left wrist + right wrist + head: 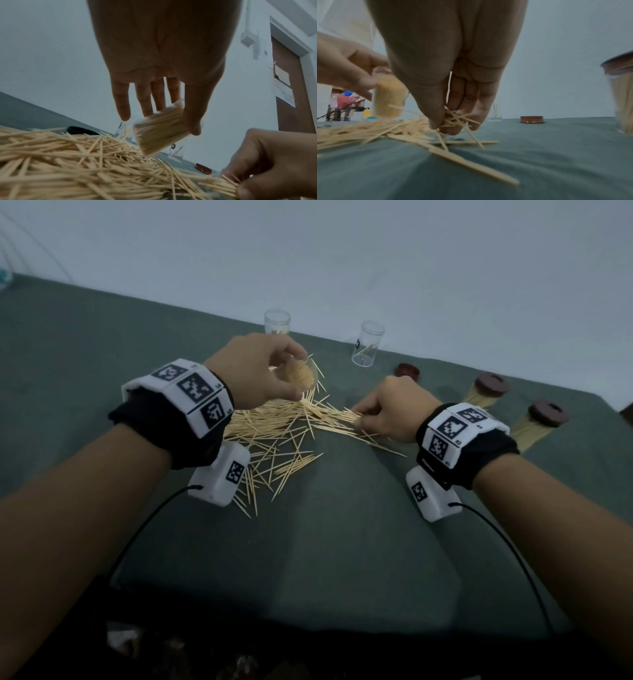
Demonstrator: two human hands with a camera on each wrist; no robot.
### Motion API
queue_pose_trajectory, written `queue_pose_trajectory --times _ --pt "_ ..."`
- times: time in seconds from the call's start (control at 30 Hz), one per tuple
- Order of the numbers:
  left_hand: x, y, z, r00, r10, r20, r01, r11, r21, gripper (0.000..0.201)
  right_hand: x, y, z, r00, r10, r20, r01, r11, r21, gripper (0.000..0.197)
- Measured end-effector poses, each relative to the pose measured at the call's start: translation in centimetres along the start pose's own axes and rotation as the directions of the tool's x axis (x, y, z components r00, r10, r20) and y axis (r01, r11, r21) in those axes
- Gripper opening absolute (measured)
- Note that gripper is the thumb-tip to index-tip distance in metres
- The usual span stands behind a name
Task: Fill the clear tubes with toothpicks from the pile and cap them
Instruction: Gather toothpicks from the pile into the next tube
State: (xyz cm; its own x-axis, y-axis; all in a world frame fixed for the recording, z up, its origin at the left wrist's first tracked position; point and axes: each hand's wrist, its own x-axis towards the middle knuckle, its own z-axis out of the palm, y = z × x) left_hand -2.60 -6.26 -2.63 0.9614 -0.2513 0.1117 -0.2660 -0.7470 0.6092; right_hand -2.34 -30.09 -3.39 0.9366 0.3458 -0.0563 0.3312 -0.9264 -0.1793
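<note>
From the head view, both forearms reach in from the lower corners toward the frame's centre over a bench (342,542) covered in grey-green cloth. The left hand (255,371), above centre-left, is raised off the bench with its fingers curled round a clear tube (301,374) packed with toothpicks, the tube tipped so its open mouth faces the camera. Below it the toothpick pile (274,433) spreads across the middle of the frame. The right hand (394,409), right of centre, rests low at the pile's right edge, knuckles up, fingers bent down onto the sticks. Two open tubes (276,321) stand upright near the bench's far edge, each holding a few sticks; a loose brown cap (407,370) lies right of them. At the right of the frame lie two capped tubes (484,392), full, on their sides.

In the left wrist view the palm hangs from the top of the frame, fingers (122,104) pointing down; thumb and fingers grip the filled tube (159,129), tilted above the pile (77,162). The right hand (274,162) sits at lower right, closed on a bunch of sticks.

In the right wrist view the right hand (453,67) points down at centre, thumb and fingers (471,102) pinching a tangle of toothpicks (455,120) just off the cloth. The left hand (342,67) holds the filled tube (388,97) at left. The loose cap (532,119) sits beyond; a capped tube (621,97) fills the right edge.
</note>
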Motion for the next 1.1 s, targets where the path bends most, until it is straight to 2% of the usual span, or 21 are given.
queue_pose_trajectory --times 0.17,0.43,0.7,0.93,1.1 --pt "0.0 -0.1 -0.1 1.0 0.002 -0.019 -0.001 0.998 0.065 0.061 -0.3 0.6 -1.6 0.999 0.03 -0.045 -0.028 0.998 0.05 0.018" --pt "-0.2 0.5 0.1 0.999 0.036 -0.025 -0.03 0.978 0.206 0.061 -0.6 -0.6 -3.4 0.997 -0.056 -0.057 0.058 0.998 0.033 0.021" --pt "-0.5 2.2 1.7 0.995 0.102 0.011 -0.102 0.983 0.155 0.061 -0.4 -2.7 -2.8 0.983 -0.159 -0.087 0.156 0.987 -0.046 0.016" --pt "-0.5 1.9 1.8 1.0 0.004 -0.003 -0.004 1.0 -0.012 0.062 0.1 -2.5 -0.4 0.907 -0.265 -0.328 0.244 0.964 -0.104 0.021" --pt "-0.6 1.8 1.8 1.0 -0.019 0.003 0.02 0.998 -0.056 0.06 0.5 -2.2 1.1 0.803 -0.321 -0.502 0.34 0.939 -0.057 0.016"
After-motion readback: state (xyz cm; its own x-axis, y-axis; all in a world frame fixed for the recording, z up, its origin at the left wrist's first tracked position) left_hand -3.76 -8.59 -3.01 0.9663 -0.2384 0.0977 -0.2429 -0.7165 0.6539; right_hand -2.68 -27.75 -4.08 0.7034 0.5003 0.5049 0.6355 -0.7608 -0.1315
